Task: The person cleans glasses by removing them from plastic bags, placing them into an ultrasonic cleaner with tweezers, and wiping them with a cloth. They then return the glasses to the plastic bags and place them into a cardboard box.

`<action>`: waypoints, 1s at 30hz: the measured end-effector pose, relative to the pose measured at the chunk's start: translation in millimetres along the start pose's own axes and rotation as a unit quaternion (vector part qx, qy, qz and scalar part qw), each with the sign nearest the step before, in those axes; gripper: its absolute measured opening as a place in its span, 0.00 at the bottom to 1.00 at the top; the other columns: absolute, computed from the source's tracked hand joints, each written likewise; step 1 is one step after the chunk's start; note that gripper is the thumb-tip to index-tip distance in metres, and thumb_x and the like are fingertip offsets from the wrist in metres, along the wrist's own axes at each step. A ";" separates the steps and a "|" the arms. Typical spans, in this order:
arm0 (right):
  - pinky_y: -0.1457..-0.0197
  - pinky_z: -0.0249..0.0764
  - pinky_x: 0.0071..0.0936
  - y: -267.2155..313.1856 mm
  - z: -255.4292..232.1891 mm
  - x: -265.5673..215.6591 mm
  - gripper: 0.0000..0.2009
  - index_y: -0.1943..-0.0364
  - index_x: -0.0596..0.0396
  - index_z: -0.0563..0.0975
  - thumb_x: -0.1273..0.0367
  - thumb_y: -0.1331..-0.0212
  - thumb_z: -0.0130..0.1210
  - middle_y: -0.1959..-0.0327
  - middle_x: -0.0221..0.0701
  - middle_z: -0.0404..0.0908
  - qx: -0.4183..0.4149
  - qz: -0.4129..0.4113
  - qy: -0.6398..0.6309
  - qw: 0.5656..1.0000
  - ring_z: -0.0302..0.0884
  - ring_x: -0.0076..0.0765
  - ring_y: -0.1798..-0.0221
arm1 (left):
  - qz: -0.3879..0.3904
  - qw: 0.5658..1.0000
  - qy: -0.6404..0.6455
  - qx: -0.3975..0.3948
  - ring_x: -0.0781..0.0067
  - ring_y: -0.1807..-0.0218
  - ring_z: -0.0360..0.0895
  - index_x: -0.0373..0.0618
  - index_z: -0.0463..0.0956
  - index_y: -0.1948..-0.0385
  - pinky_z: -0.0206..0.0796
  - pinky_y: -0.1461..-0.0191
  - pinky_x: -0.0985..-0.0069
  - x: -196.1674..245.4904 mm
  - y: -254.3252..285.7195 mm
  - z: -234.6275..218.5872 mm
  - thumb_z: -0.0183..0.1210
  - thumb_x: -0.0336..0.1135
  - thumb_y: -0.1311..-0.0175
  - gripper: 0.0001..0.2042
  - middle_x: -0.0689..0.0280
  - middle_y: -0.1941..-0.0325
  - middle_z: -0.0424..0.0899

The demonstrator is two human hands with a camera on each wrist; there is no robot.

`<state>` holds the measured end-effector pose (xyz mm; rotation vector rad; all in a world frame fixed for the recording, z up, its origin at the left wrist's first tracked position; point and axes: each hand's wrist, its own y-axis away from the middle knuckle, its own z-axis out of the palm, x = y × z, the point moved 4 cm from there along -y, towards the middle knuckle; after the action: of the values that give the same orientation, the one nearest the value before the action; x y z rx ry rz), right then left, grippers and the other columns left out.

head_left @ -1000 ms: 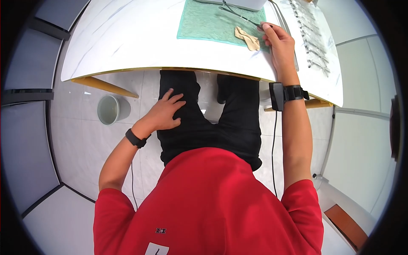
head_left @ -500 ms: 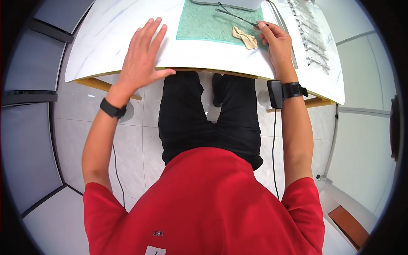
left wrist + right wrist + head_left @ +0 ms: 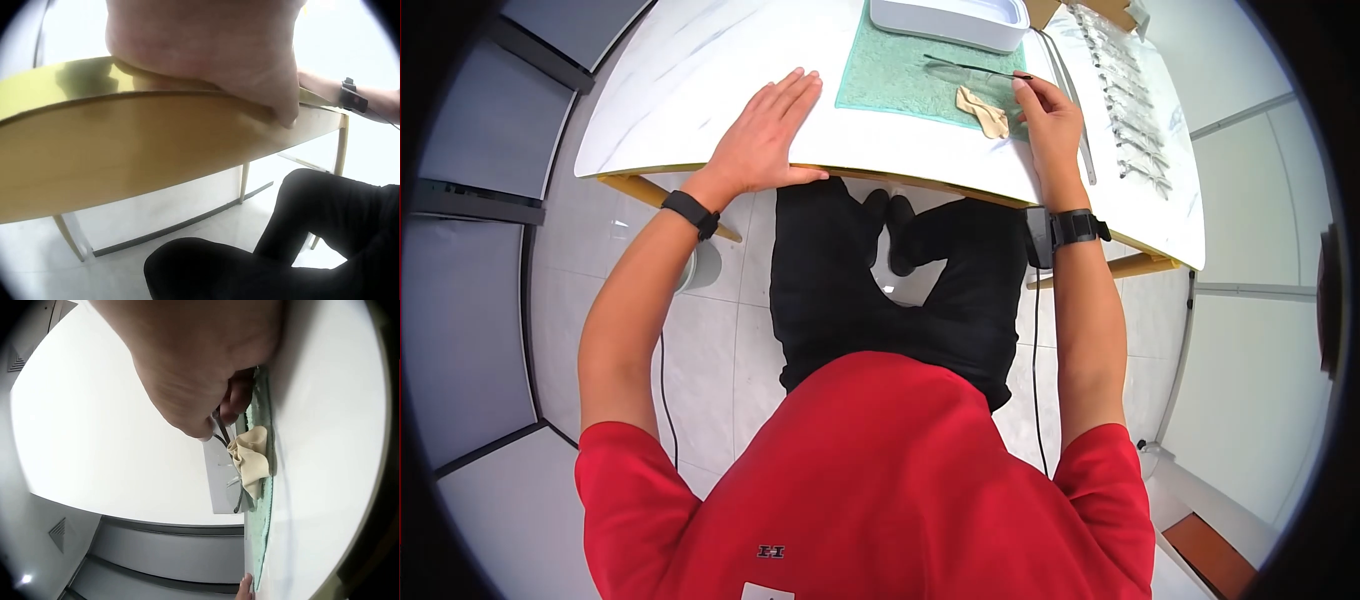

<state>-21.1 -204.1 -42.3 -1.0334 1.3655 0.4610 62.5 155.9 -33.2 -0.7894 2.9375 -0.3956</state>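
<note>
While closed in a pinch, right grip [image 3: 1052,118] round one end of the glasses [image 3: 978,69], lenses leftward.

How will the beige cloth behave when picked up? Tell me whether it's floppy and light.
The beige cloth will probably droop, since it lies in soft folds. It looks thin, so likely light. Rolling off the green towel seems unlikely, given its crumpled shape.
</note>
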 end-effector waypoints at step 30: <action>0.65 0.67 0.17 4.6 2.2 -14.6 0.12 0.55 0.54 0.87 0.66 0.41 0.67 0.61 0.25 0.82 0.007 -0.051 0.081 0.995 0.65 0.16 0.70 | -0.014 1.000 -0.006 -0.021 0.55 0.18 0.47 0.41 0.51 0.25 0.43 0.17 0.56 1.9 -1.7 -2.0 0.70 0.61 0.53 0.55 0.56 0.21 0.55</action>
<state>-26.5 -195.8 -30.5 -1.1433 1.4492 0.2963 61.3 154.0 -30.8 -0.8371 2.9361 -0.3300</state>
